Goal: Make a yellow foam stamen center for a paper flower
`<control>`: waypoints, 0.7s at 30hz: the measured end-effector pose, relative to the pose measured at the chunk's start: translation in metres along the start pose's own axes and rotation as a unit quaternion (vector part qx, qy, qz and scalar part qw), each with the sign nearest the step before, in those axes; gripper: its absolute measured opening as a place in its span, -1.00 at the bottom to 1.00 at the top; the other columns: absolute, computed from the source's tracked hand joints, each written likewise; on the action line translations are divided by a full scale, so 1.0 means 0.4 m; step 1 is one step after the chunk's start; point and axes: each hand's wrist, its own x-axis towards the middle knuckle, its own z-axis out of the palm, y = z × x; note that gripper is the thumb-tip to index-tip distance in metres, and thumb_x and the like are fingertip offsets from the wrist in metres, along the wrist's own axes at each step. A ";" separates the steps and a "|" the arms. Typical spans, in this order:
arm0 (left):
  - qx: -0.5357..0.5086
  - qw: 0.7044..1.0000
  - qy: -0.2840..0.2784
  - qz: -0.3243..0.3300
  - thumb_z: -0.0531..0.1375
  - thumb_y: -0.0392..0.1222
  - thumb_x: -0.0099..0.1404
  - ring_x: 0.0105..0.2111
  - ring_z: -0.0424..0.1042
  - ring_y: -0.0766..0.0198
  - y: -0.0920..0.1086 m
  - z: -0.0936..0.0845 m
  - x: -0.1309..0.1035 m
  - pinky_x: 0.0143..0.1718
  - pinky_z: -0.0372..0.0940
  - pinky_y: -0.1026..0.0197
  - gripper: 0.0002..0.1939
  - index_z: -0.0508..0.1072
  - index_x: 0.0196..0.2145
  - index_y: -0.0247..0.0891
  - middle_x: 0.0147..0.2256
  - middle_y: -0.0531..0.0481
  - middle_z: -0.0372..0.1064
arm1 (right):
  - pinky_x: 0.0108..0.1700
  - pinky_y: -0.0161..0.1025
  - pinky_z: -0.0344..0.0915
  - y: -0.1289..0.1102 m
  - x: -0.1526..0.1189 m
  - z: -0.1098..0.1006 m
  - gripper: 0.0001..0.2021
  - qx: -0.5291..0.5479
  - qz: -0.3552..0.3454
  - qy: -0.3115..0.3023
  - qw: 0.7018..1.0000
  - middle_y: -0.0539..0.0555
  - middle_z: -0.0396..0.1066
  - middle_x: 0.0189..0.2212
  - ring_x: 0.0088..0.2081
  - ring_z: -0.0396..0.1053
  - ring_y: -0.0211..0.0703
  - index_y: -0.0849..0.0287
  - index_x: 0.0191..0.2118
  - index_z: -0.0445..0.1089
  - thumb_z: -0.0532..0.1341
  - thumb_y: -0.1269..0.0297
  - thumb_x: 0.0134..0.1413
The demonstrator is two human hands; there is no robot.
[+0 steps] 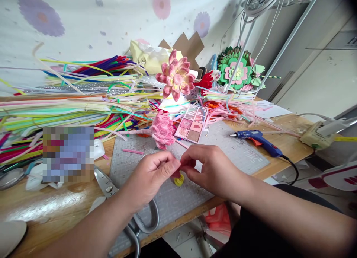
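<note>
My left hand (pixel 156 176) and my right hand (pixel 206 168) meet above the grey cutting mat (pixel 240 153), thumbs and fingertips pinched together. Whatever lies between the fingertips is hidden. Just below them shows a small yellow coil (pixel 179 180); I cannot tell whether it hangs from the fingers or rests on the mat. Behind my hands lies a pink fuzzy flower (pixel 162 130) with a pink stem. Beside it is an open makeup palette (pixel 192 124). A pair of scissors (pixel 108 185) lies partly under my left forearm.
A blue hot glue gun (pixel 256 139) lies at the right, its cord running to a power strip (pixel 318 135). Bundles of coloured pipe cleaners (pixel 64 109) fill the back left. A pink-and-yellow flower (pixel 178 77) stands behind, near a green paper flower (pixel 234 72).
</note>
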 end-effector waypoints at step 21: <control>0.072 0.996 -0.040 -0.022 0.13 -0.15 0.27 -0.46 0.35 0.29 0.006 0.015 -0.002 -0.40 0.23 0.24 -0.80 0.39 -0.48 -0.26 -0.51 0.06 0.36 | -0.39 -0.35 0.18 -0.008 -0.027 -0.013 -0.91 -0.076 -0.020 -0.006 0.997 0.01 0.39 -0.51 -0.44 0.30 -0.27 0.24 -0.44 0.43 0.20 0.52 -0.07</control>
